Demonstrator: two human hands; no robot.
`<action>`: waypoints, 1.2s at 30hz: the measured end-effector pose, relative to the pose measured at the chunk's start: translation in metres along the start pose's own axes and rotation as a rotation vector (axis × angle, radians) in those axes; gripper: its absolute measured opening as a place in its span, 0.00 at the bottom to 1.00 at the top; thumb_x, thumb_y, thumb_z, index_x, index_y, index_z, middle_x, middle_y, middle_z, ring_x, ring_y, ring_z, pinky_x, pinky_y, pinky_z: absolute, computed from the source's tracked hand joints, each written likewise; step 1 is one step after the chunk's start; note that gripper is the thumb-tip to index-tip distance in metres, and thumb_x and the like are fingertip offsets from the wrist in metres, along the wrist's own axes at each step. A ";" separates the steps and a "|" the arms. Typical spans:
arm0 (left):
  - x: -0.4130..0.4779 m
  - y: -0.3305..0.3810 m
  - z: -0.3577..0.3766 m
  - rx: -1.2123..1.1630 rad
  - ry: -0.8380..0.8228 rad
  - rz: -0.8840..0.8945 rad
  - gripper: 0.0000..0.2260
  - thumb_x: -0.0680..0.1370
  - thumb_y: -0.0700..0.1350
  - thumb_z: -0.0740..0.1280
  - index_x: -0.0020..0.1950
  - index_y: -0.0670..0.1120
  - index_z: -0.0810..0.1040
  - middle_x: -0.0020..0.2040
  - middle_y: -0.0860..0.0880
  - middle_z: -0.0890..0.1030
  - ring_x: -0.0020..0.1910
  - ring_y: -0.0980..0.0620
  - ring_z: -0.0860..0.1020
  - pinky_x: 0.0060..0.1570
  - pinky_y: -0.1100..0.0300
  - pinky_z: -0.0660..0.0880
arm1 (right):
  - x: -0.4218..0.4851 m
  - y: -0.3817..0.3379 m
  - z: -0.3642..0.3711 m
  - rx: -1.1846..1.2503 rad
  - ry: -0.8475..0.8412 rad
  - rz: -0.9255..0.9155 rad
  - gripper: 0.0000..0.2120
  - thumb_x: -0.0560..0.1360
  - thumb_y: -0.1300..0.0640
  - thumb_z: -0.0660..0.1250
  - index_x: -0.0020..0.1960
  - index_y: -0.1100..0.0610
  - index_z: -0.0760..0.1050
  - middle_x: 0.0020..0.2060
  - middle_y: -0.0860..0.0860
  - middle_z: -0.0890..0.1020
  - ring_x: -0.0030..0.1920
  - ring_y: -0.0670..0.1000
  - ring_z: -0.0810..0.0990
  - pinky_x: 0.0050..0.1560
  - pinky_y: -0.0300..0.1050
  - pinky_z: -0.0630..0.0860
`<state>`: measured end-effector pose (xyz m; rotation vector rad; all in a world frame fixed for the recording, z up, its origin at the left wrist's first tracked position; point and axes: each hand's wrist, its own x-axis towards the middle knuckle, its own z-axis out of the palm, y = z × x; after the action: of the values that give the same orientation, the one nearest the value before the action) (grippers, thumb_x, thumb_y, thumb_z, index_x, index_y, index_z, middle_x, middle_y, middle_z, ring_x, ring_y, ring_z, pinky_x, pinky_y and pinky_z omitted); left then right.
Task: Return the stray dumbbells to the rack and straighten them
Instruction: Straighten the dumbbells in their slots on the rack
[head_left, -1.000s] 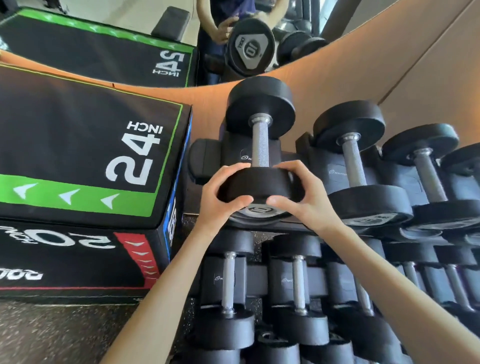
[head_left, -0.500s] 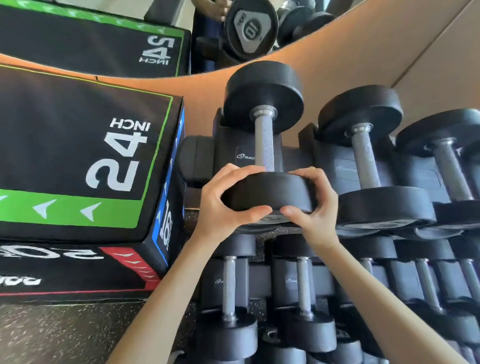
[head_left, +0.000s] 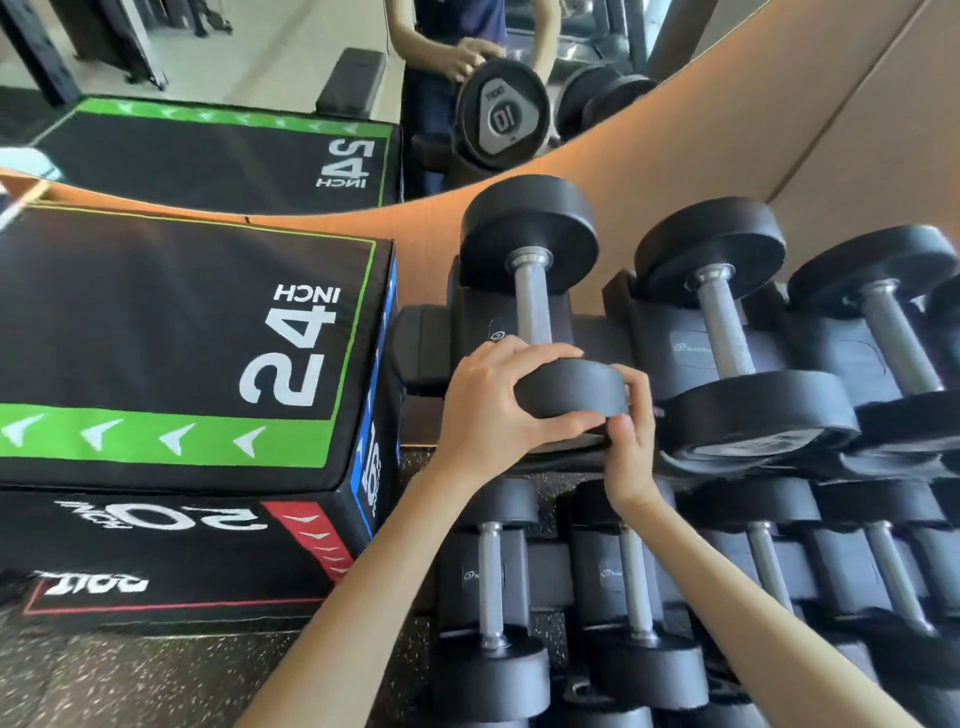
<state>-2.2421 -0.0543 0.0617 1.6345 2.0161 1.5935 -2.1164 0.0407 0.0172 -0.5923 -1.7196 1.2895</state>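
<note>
A black dumbbell (head_left: 532, 291) with a steel handle lies in the leftmost cradle of the rack's top tier (head_left: 602, 338). Both hands grip its near head. My left hand (head_left: 488, 410) wraps that head from the left, thumb underneath. My right hand (head_left: 631, 441) pinches the head's right lower rim with its fingertips. The far head rests at the back by the wall. Two more black dumbbells (head_left: 727, 332) lie in the top tier to the right. A lower tier holds several smaller dumbbells (head_left: 491, 582).
A black plyo box (head_left: 171, 353) marked 24 INCH stands close against the rack's left end. A mirror (head_left: 291, 78) above the wood-coloured wall reflects the dumbbell's end marked 10, the box and a person's arms. Speckled rubber floor (head_left: 156, 680) lies at the lower left.
The view has shifted slightly. My right hand has slid from over the head's right side down to its lower rim. The dumbbell stays in its cradle, left hand still on it.
</note>
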 end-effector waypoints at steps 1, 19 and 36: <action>-0.003 -0.006 -0.006 -0.057 -0.018 0.000 0.23 0.66 0.62 0.71 0.57 0.54 0.79 0.47 0.54 0.79 0.49 0.56 0.76 0.54 0.55 0.72 | 0.000 -0.006 0.001 -0.015 -0.054 0.000 0.19 0.66 0.45 0.62 0.54 0.51 0.68 0.45 0.47 0.74 0.45 0.40 0.72 0.47 0.39 0.70; -0.033 -0.056 0.026 -0.725 0.350 -0.123 0.23 0.68 0.67 0.68 0.57 0.56 0.78 0.52 0.59 0.80 0.53 0.60 0.76 0.52 0.67 0.70 | 0.033 -0.043 0.008 -0.444 -0.402 -0.392 0.30 0.65 0.43 0.74 0.60 0.61 0.75 0.47 0.50 0.80 0.48 0.46 0.78 0.51 0.40 0.72; -0.007 -0.022 0.006 -0.240 0.098 0.000 0.21 0.67 0.55 0.73 0.57 0.51 0.78 0.47 0.50 0.78 0.48 0.52 0.76 0.49 0.62 0.71 | 0.027 -0.002 -0.002 -0.128 -0.082 -0.309 0.30 0.71 0.32 0.61 0.59 0.57 0.71 0.54 0.33 0.76 0.52 0.38 0.75 0.53 0.34 0.70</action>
<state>-2.2500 -0.0532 0.0393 1.4967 1.7812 1.8659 -2.1277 0.0619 0.0291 -0.3318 -1.8862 1.0034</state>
